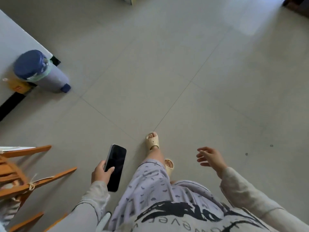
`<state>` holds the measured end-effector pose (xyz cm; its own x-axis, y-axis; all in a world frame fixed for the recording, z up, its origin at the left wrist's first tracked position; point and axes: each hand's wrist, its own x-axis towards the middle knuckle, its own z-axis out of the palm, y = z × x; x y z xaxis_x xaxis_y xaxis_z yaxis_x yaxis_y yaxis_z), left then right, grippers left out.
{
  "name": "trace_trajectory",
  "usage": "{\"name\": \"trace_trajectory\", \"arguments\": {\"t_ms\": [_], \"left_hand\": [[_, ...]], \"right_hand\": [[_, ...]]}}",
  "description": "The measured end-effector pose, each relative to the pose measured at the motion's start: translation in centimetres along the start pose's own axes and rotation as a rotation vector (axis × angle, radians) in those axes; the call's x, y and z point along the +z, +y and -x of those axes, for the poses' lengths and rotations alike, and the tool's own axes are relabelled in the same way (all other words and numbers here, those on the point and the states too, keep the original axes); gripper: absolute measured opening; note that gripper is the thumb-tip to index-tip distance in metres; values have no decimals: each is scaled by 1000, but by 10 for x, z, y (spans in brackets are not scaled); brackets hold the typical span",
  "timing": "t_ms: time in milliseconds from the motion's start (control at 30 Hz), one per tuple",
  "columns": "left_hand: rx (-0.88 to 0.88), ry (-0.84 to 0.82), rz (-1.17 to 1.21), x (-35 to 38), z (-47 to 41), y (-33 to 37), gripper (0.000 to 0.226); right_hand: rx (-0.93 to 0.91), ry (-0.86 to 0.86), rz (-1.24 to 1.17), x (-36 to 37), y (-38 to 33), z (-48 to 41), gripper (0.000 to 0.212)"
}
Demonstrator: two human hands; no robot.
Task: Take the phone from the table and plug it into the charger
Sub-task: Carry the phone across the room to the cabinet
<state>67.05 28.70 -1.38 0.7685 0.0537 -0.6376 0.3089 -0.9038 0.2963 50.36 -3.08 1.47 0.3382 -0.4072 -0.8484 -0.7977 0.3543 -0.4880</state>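
Note:
A black phone (pixel 116 166) with a dark screen sits in my left hand (pixel 100 173), held at waist height over the floor, screen up. My right hand (pixel 211 158) hangs free to the right with its fingers spread and nothing in it. No charger or cable shows anywhere in the head view. My feet in cream slippers (pixel 152 141) are on the grey tiles below.
A blue-lidded pedal bin (pixel 40 71) stands at the left by a white wall (pixel 11 41) with a black skirting. A wooden chair (pixel 25 178) is at the lower left. Wide grey tiled floor (pixel 184 64) stretches ahead. Dark furniture shows at the top right corner (pixel 297 4).

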Motion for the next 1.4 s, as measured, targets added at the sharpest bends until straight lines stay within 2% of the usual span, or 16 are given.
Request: {"name": "trace_trajectory", "arguments": {"t_ms": [133,233,367,533,667,833,933,1033,1133,1200,1400], "left_hand": [[13,-21,12,-3,-41,59,33],[49,-39,35,-4,-73,112,16],[98,-69,41,-11,-109,188,23],[257,-117,32,-28,-162,316,30],[356,-113,32,-37,-190,403,29],[392,-145,44,-32,-215,478,22],[349,-145,56,-21,-228,508,12],[260,-118,74,-8,-239,532,13],[129,-75,116,1,-248,556,14],[39,-39,146,5,-253,573,24],[-61,54,178,11,-272,633,27]], "right_hand": [[28,15,-43,-11,-35,-30,13],[68,45,-65,-20,-60,-54,13],[160,98,-88,-35,-90,-76,13],[255,195,-123,-60,-139,-111,27],[285,217,-188,-81,-178,-132,17],[254,226,-226,-108,-241,-176,12],[201,185,-196,-128,-292,-212,21],[136,136,-135,-157,-348,-249,28],[58,71,-61,-189,-409,-279,29],[7,31,-17,-210,-446,-297,28],[-84,-25,51,-254,-532,-348,26]]}}
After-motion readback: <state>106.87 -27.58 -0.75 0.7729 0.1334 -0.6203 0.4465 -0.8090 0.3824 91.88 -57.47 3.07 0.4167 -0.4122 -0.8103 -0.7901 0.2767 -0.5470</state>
